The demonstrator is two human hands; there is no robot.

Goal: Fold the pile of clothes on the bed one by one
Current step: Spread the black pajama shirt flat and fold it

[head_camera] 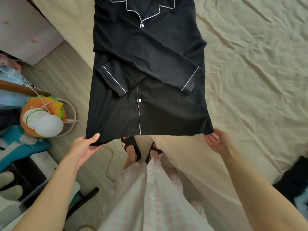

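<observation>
A black pyjama shirt (pixel 146 67) with white piping lies lengthwise on the beige bed sheet (pixel 250 64), collar far from me, both sleeves folded across its front. Its hem hangs off the bed's near edge. My left hand (pixel 85 147) pinches the hem's left corner, thumb on top of the cloth. My right hand (pixel 216 140) holds the right corner, with the fingers curled under the fabric and the palm turned up.
A dark garment (pixel 295 177) sits at the bed's right edge. On the left stand a white lamp on an orange and green base (pixel 43 119), a cable, shelves and boxes (pixel 25 180). My feet in black sandals (pixel 138 150) stand on the wooden floor below the hem.
</observation>
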